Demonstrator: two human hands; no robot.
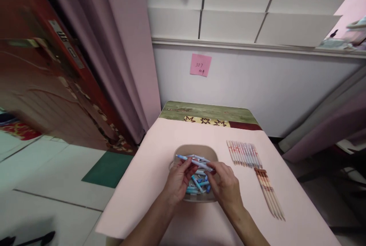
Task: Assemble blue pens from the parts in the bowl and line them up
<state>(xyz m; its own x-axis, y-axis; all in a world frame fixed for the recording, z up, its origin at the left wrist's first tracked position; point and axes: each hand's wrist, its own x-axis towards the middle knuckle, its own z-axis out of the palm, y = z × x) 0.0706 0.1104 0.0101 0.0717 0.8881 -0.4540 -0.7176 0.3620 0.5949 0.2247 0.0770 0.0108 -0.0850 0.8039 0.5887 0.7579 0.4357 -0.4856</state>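
Observation:
Over a grey-beige basket (197, 198), both of my hands grip one light blue pen (197, 163). My left hand (178, 179) pinches it near its darker blue end, which points up and left. At the other end, the fingers of my right hand (225, 181) close around the pen. Beneath my hands the basket holds several loose blue, teal and white pens (197, 183); my fingers hide part of them.
Right of the basket lies a neat row of several pale pens (244, 154). Below it is a group of cream pens with brown ends (270, 196). A pale cloth covers the table (137, 196). A pink note (200, 65) sticks to the wall; a red-brown door (57, 86) stands left.

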